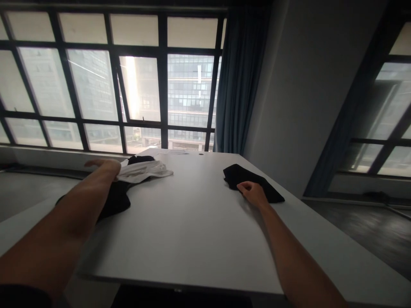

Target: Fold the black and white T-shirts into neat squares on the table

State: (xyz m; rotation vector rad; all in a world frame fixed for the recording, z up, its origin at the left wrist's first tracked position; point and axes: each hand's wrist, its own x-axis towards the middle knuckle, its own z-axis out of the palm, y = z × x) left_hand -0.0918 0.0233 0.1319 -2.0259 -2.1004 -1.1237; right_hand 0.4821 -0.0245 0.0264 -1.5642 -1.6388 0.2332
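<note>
My left hand point(107, 166) is over the left side of the table, beside a crumpled white cloth point(144, 170). One finger or the thumb stretches out to the left; the other fingers are mostly hidden. Black fabric point(117, 200) lies under and in front of that hand, and a smaller black bundle point(141, 159) sits behind the white cloth. On the right, my right hand point(254, 194) is curled, its thumb and fingers closed at the near edge of a flat, folded black cloth point(248, 174). Whether its fingertips pinch the fabric is unclear.
Both hands are over a long white table point(186, 222). Some pale sheets point(173, 151) lie at its far end, near a small dark round spot point(201, 154). Beyond are large windows point(189, 90), a blue curtain point(236, 85) and a grey wall point(289, 98).
</note>
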